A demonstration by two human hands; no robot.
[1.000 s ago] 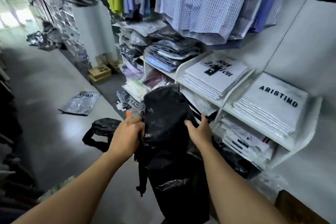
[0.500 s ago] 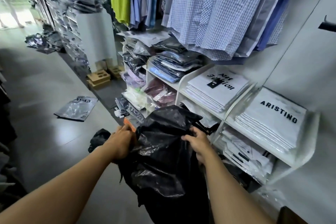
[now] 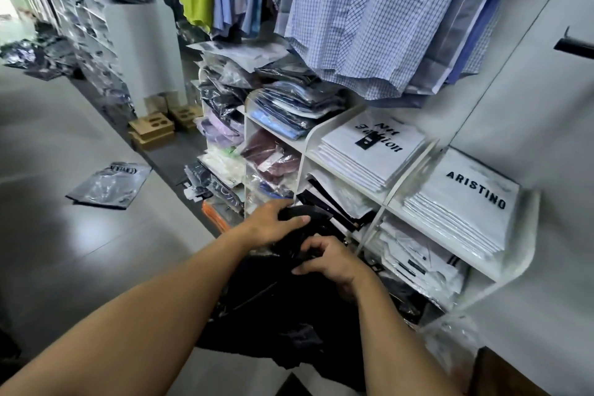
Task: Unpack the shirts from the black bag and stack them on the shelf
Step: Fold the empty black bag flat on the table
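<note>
The black plastic bag (image 3: 279,309) sits low in front of me, crumpled, its top bunched between my hands. My left hand (image 3: 270,223) lies over the top of the bag with the thumb pressed on the black plastic. My right hand (image 3: 328,259) is curled around a fold of the bag just below. The bag's contents are hidden. The white shelf unit (image 3: 379,199) stands right behind the bag, its compartments full of packaged shirts, among them a white stack marked ARISTINO (image 3: 466,199) and another white stack (image 3: 373,151).
Checked and blue shirts (image 3: 369,19) hang overhead on a rail. More bagged shirts (image 3: 289,100) are piled on the shelf's left end. A plastic-wrapped packet (image 3: 111,185) lies on the grey floor to the left, and cardboard inserts (image 3: 154,128) sit near the wall.
The bag has dropped lower and collapsed. My hands have come together from its sides onto its bunched top, and my view has shifted down and closer to the shelf.
</note>
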